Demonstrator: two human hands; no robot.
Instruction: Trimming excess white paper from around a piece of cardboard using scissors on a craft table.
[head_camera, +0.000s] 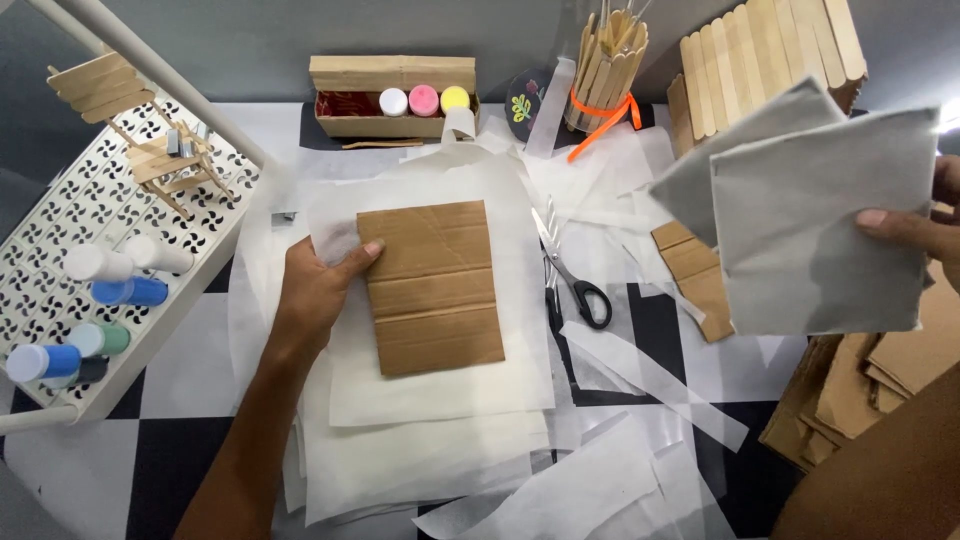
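Cardboard (435, 287) pinned flat on white paper (430, 390) by left hand (318, 290); right hand (915, 232) grips grey sheets (810, 220), looks like wrapping's mid-way.

Both arms bare, no sleeves in view. Left hand (318, 285) & forearm come in from the bottom edge: no watch, no ring, no glove, nails short & unpainted. Right hand (925, 225) at the right edge shows only partly, thumb & a bit of finger; nail short, plain, no jewellery seen there either. Right forearm fills the bottom right corner, also uncovered, no band or strap. Wrist on that side is hidden, so can't tell abt anything worn there.
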